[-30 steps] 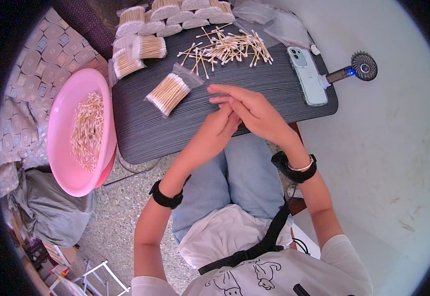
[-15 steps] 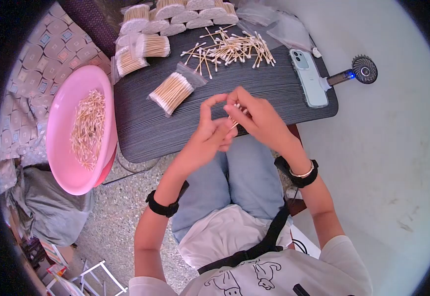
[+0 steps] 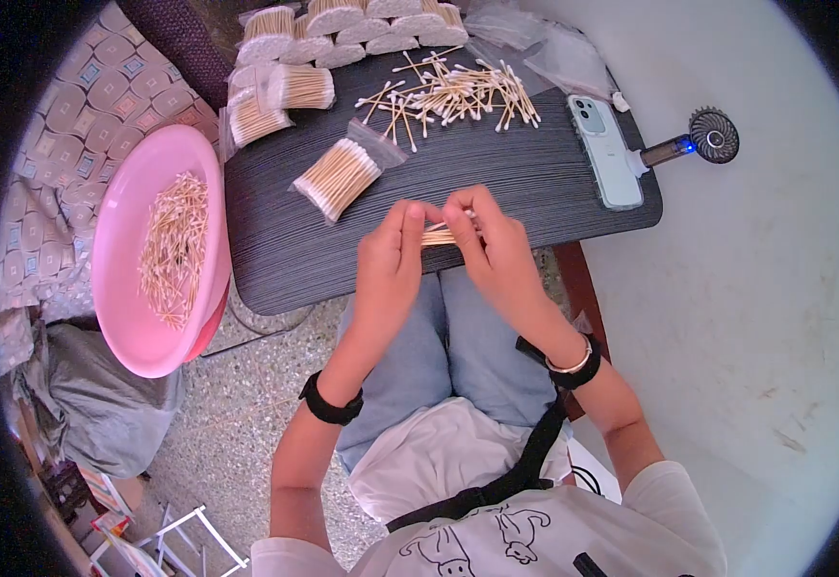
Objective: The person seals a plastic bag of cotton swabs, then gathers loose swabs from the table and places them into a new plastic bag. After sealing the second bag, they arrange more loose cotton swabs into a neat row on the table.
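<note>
Between my two hands, just over the near edge of the table, is a small bundle of cotton swabs (image 3: pixel 437 236) lying crosswise. My left hand (image 3: pixel 395 252) is closed on its left end, and my right hand (image 3: pixel 490 240) grips the right end, with thumbs upright. The fingers cover both ends of the bundle. Beyond my hands, a loose pile of cotton swabs (image 3: pixel 468 93) spreads across the table. A clear bag packed with cotton swabs (image 3: pixel 341 179) lies up and to the left of my left hand.
The dark table (image 3: pixel 275 250) carries stacked swab packs (image 3: pixel 347 34) at the back and clear plastic bags (image 3: pixel 569 60). A phone (image 3: pixel 604 154) lies at the right beside a small fan (image 3: pixel 714 136). A pink basin (image 3: pixel 116 279) of swabs stands left.
My left hand has turned upright and closed on the swabs, its index finger no longer stretched out. The bundle has swung from slanted to level between both hands.
</note>
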Demonstrator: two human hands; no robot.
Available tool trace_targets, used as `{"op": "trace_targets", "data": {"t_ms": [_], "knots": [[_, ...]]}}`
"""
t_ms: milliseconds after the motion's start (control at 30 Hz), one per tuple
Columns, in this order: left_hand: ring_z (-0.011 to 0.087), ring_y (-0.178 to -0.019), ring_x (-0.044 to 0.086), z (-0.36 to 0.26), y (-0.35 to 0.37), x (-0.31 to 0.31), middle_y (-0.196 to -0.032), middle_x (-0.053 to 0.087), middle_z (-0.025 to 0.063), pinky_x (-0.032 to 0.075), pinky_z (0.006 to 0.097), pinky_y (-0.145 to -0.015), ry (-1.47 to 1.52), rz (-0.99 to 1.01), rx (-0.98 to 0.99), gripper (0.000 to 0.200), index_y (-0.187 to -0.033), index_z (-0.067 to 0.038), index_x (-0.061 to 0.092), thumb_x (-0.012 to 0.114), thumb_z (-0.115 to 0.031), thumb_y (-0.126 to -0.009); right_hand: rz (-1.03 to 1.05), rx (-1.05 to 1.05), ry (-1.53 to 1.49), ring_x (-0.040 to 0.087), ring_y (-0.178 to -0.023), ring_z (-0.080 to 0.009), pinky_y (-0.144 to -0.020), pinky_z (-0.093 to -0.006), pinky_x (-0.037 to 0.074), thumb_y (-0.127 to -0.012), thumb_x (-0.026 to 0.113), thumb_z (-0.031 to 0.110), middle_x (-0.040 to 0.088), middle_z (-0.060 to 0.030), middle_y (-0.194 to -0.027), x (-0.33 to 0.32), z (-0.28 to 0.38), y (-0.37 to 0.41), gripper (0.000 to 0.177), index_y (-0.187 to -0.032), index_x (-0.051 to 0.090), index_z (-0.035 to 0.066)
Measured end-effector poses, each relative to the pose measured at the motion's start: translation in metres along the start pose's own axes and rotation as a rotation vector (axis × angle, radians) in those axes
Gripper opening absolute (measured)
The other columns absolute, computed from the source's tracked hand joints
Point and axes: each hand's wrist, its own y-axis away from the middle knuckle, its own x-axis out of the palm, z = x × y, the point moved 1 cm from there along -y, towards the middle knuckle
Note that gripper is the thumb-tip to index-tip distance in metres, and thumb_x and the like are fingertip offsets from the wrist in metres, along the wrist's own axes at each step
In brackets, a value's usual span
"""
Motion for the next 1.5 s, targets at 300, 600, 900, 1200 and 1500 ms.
{"op": "trace_targets", "data": {"t_ms": [300, 600, 900, 1200, 1500], "knots": [[0.0309, -0.07, 0.063, -0.008, -0.004, -0.013, -0.08, 0.062, 0.0161, 0.047, 0.035, -0.061, -0.243, 0.091, 0.209, 0.02, -0.099, -0.003, 0.057, 0.044, -0.018, -0.098, 0.438, 0.374, -0.307, 0.058, -0.058, -0.025, -0.054, -0.0334, 0.044, -0.095, 0.049, 0.02, 0.059, -0.0115, -0.067, -0.015, -0.008, 0.007, 0.025, -0.084, 0.057, -0.001], [0.0129, -0.061, 0.059, -0.002, -0.007, -0.017, -0.07, 0.062, 0.0076, 0.044, 0.0248, -0.055, -0.215, 0.032, 0.07, 0.02, -0.093, 0.0, 0.064, 0.062, -0.02, -0.089, 0.338, 0.094, 0.019, 0.062, -0.072, -0.0319, -0.063, -0.0366, 0.046, -0.096, 0.046, 0.021, 0.063, -0.0149, -0.077, -0.017, -0.004, 0.005, 0.026, -0.087, 0.056, -0.001], [0.0074, -0.064, 0.058, 0.01, -0.004, -0.025, -0.078, 0.065, 0.0036, 0.048, 0.0209, -0.06, 0.221, 0.153, -0.14, 0.015, -0.093, 0.002, 0.065, 0.063, -0.012, -0.088, 0.357, 0.013, 0.088, 0.056, -0.063, -0.0277, -0.059, -0.034, 0.042, -0.096, 0.047, 0.019, 0.061, -0.0137, -0.076, -0.009, -0.011, 0.012, 0.022, -0.089, 0.056, 0.0], [0.0099, -0.068, 0.061, 0.007, -0.002, -0.022, -0.083, 0.066, 0.0067, 0.049, 0.0214, -0.063, 0.315, 0.096, -0.132, 0.018, -0.099, 0.004, 0.065, 0.063, -0.011, -0.088, 0.345, 0.03, 0.041, 0.062, -0.076, -0.0371, -0.065, -0.0409, 0.047, -0.094, 0.047, 0.017, 0.063, -0.017, -0.076, -0.014, -0.006, 0.007, 0.021, -0.085, 0.053, -0.001], [0.028, -0.096, 0.061, -0.014, -0.016, -0.027, -0.102, 0.064, 0.0134, 0.046, 0.0344, -0.088, -0.527, -0.215, 0.488, 0.033, -0.105, 0.0, 0.062, 0.071, -0.019, -0.079, 0.258, 0.125, 0.19, 0.061, -0.074, -0.0376, -0.063, -0.0406, 0.047, -0.095, 0.046, 0.017, 0.062, -0.0184, -0.076, -0.023, -0.008, 0.006, 0.021, -0.085, 0.054, 0.0]]}}
